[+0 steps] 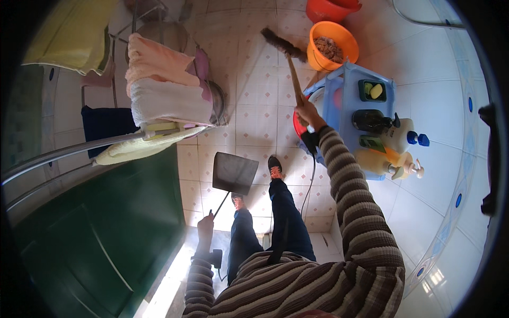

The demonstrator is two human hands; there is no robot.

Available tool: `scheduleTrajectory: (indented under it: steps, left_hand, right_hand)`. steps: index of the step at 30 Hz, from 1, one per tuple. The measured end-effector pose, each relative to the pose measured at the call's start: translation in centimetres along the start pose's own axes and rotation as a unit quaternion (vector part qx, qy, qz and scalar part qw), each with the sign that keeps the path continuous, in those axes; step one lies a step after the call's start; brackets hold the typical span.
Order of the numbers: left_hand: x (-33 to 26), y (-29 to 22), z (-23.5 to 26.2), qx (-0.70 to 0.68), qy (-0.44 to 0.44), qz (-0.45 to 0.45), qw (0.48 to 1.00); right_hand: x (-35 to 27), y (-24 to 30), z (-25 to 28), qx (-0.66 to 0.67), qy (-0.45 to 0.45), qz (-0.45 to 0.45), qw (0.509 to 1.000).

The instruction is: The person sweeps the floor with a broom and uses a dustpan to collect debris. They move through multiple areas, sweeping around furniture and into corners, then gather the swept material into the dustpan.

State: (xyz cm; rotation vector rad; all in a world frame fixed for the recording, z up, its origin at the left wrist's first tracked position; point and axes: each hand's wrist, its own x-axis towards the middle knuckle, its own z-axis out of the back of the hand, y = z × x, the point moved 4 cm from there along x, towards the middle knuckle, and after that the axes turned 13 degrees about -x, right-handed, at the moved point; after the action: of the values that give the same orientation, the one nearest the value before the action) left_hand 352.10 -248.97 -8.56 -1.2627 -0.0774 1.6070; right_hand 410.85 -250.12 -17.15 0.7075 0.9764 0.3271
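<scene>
My right hand (309, 114) is closed around the wooden handle of a broom (294, 79), reaching forward beside the blue shelf. The broom's dark bristle head (281, 43) lies at the far end, near the orange bucket. My left hand (205, 224), lower on the left, grips the thin dark handle of a dustpan (236, 173). The dustpan's flat grey pan is held out in front of my left foot, partly covering that shoe. From here I cannot tell whether the pan touches the tiles. Nothing clearly shows on its surface.
An orange bucket (323, 62) with a brownish mass inside stands far right, a red basin (331, 8) behind it. Pump bottles and a soap dish (373, 90) sit on the blue shelf (347, 100). Left are a towel rack (74, 153) and a green door (116, 228).
</scene>
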Motion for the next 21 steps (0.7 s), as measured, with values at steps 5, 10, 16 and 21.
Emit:
scheduleTrajectory:
  steps: [5,10,16,21]
  left_hand:
    - [-2.1,0.4,0.7,-0.012,-0.013,0.066,0.998]
    - [-3.0,1.8,1.4,0.011,0.005,0.025,1.0]
    - [-3.6,6.6,4.1,-0.021,0.023,-0.042,0.999]
    - [-3.4,11.1,6.6,0.05,0.056,-0.078,0.994]
  right_hand:
    - [0.7,-3.5,-3.6,0.017,0.04,-0.048,0.998]
    - [-9.8,-9.4,-8.4,-0.015,0.082,-0.064,0.994]
    - [-27.0,-16.2,-14.4,-0.019,0.123,-0.126,0.984]
    - [-40.7,-18.6,-18.8,-0.007,0.169,-0.174,0.97]
